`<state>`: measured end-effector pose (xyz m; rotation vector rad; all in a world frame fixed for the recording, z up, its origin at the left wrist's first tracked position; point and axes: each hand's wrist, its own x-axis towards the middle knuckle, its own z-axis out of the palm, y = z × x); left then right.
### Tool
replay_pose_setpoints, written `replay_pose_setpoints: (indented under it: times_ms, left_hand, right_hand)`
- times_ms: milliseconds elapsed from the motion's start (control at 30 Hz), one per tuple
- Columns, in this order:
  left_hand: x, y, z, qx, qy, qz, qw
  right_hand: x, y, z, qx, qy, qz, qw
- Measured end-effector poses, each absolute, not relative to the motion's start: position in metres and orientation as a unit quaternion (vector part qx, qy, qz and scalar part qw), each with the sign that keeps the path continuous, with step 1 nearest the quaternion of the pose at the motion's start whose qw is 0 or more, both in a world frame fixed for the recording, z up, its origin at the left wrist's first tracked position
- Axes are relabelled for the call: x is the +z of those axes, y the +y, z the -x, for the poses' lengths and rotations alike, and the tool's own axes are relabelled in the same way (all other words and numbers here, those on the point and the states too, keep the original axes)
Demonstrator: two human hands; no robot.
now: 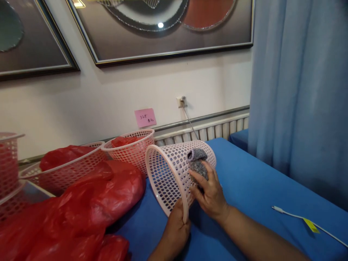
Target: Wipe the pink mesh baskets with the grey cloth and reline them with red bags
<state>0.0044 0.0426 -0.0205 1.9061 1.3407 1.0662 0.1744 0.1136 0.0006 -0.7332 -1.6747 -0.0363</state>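
A pale pink perforated plastic basket [178,154] lies tipped on its side over the blue-covered bed, its open mouth facing left and toward me. My left hand [176,226] grips the near part of its rim, with the fingers reaching inside. In my right hand [210,192] is a folded grey cloth [199,168] with a purple-tinged edge, pressed against the outside wall of the basket. My right fingers are closed over the cloth, and the palm side is hidden from me.
Red plastic bags [89,203] are heaped at the left, before more pink baskets [130,148] with red plastic inside. A white cable [290,214] with a yellow tag lies on the blue cover [244,188] at right. Behind are a radiator [217,128] and a blue curtain [296,90].
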Motion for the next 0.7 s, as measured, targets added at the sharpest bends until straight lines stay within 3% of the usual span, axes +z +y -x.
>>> replay_pose_setpoints:
  times_ms: [267,567,700]
  left_hand:
    - [-0.006,0.042,-0.005,0.349,0.481,-0.765,0.247]
    - [-0.008,0.046,0.000,0.394,0.483,-0.721,0.302]
    - [0.001,0.045,-0.002,0.365,0.494,-0.730,0.301]
  right_hand:
    - [-0.017,0.198,-0.217,0.066,-0.572,0.474,0.666]
    - [0.016,0.097,-0.177,-0.043,-0.766,0.133,0.627]
    - [0.004,0.145,-0.199,-0.011,-0.686,0.328,0.650]
